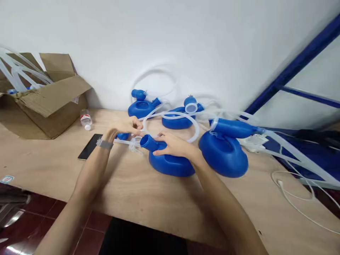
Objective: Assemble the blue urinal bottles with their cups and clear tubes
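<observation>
My right hand [174, 144] is closed round the handle of a blue plastic urinal bottle [172, 165], which lies on the table with its open neck tilted up to the left. Just behind that neck is my left hand [130, 126], fingers curled and tips close together near a clear tube; what they hold, if anything, is hidden. Under my left wrist lies a blue funnel-like part [123, 136], partly covered. Beside it sits a small bundle of clear straps or ties [135, 146]. A coiled clear tube [195, 129] loops behind my right hand.
Other blue urinal bottles with tubes stand around: one at the back left [140, 109], one behind [176, 122], one at right [224, 156]. A cardboard box [53, 102] of tubes, a water bottle [86, 120], a phone [90, 147] and a white cable [289, 196] lie on the table.
</observation>
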Motion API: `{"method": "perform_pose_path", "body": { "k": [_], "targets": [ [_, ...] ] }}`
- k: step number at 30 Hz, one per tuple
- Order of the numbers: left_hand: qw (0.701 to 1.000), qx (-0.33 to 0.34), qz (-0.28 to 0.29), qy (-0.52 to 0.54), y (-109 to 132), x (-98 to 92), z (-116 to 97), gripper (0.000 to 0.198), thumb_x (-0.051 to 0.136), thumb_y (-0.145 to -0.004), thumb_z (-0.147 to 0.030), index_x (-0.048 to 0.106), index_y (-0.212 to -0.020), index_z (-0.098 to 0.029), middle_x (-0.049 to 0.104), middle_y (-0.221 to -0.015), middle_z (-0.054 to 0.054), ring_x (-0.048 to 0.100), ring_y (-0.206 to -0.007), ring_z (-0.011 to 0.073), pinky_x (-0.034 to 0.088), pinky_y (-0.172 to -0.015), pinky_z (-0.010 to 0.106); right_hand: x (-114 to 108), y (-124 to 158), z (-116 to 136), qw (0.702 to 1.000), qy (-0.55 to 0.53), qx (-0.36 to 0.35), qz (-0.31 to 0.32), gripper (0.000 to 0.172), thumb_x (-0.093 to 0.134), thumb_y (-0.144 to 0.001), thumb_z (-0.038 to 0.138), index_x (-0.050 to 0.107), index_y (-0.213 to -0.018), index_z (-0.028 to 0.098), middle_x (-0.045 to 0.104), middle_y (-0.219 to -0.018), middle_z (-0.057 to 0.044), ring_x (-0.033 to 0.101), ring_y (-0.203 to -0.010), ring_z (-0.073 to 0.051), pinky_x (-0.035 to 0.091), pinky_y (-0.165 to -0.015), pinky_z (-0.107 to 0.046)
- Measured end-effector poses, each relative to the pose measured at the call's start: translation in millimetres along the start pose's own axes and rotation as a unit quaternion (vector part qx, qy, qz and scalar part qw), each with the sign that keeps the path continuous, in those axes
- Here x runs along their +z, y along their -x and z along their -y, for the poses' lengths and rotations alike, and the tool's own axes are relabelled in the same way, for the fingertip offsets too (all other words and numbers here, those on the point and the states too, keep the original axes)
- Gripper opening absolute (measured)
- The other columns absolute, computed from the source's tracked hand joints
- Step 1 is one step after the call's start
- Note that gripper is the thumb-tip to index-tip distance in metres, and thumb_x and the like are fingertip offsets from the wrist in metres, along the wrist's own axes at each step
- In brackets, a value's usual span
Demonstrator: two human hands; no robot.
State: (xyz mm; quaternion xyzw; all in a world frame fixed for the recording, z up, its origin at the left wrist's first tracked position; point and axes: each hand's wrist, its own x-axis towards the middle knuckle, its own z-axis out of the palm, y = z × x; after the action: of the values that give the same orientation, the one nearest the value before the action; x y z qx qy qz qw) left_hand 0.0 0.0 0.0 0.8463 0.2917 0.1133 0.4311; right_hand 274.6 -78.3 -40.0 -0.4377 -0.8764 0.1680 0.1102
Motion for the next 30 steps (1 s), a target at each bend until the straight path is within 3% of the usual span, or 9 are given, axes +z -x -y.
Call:
{"method": "perform_pose_path", "body": {
  "k": [5,8,11,16,21,26,30],
  "targets": [
    [0.973,-0.068,-0.074,-0.208,8.8,-28.2,10.3,0.042,0.074,-0.081,-0.057,0.065,-0.068,-0.017,0.053,-0.059,-0.002,0.041,-0.058,0.0107,0.029,-0.056,0.026,4.3,0.4,-9.4,0.999,0.018,0.044,-0.017,0.068,0.075,-0.092,0.068,0.073,-0.145,0.025,0.069,-0.145,-0.015,0.062,-0.140,-0.042,0.049,-0.119,-0.052],
    [0.954,-0.118,-0.104,-0.257,9.2,-32.3,23.8,0.033,0.072,-0.080,-0.050,0.073,-0.079,-0.017,0.065,-0.067,0.000,0.052,-0.064,0.0134,0.037,-0.060,0.025,4.4,-0.5,-14.6,0.997,0.040,0.062,-0.027,0.067,0.066,-0.097,0.071,0.072,-0.145,0.025,0.068,-0.146,-0.016,0.064,-0.137,-0.042,0.050,-0.117,-0.054],
    [0.942,-0.166,-0.099,-0.273,2.9,-28.0,36.7,0.029,0.072,-0.078,-0.040,0.079,-0.094,-0.017,0.077,-0.083,0.003,0.064,-0.073,0.0170,0.046,-0.068,0.026,3.4,-1.7,-17.1,0.992,0.076,0.091,-0.033,0.067,0.061,-0.099,0.072,0.073,-0.144,0.024,0.067,-0.148,-0.018,0.066,-0.133,-0.044,0.052,-0.113,-0.056],
    [0.939,-0.170,-0.078,-0.290,-13.8,-16.4,50.9,0.037,0.072,-0.081,-0.030,0.079,-0.114,-0.014,0.082,-0.113,0.011,0.075,-0.099,0.0226,0.055,-0.084,0.026,2.8,-1.3,-13.9,0.988,0.092,0.122,-0.037,0.071,0.057,-0.100,0.076,0.070,-0.148,0.026,0.061,-0.158,-0.017,0.060,-0.142,-0.046,0.051,-0.115,-0.058],
    [0.933,-0.164,-0.081,-0.310,-16.8,-12.3,52.5,0.052,0.070,-0.086,-0.031,0.071,-0.137,-0.016,0.076,-0.137,0.013,0.072,-0.122,0.0245,0.056,-0.098,0.027,1.1,0.3,-7.4,0.988,0.085,0.122,-0.036,0.067,0.059,-0.101,0.071,0.070,-0.147,0.024,0.066,-0.150,-0.018,0.064,-0.138,-0.045,0.051,-0.115,-0.057],
    [0.914,-0.231,-0.030,-0.332,-11.6,-11.5,43.0,0.063,0.077,-0.085,-0.038,0.068,-0.145,-0.021,0.071,-0.144,0.013,0.070,-0.125,0.0292,0.057,-0.102,0.033,1.6,0.2,-7.5,0.988,0.091,0.122,-0.035,0.067,0.058,-0.101,0.071,0.068,-0.149,0.025,0.064,-0.154,-0.017,0.062,-0.141,-0.045,0.051,-0.114,-0.055],
    [0.862,-0.334,-0.089,-0.370,-8.9,-10.8,48.6,0.077,0.086,-0.078,-0.048,0.065,-0.148,-0.025,0.061,-0.156,0.020,0.059,-0.141,0.0422,0.057,-0.107,0.044,-0.3,0.7,-2.8,0.987,0.090,0.130,-0.033,0.066,0.058,-0.101,0.071,0.070,-0.147,0.025,0.065,-0.151,-0.019,0.063,-0.139,-0.045,0.052,-0.113,-0.056]
  ]
}}
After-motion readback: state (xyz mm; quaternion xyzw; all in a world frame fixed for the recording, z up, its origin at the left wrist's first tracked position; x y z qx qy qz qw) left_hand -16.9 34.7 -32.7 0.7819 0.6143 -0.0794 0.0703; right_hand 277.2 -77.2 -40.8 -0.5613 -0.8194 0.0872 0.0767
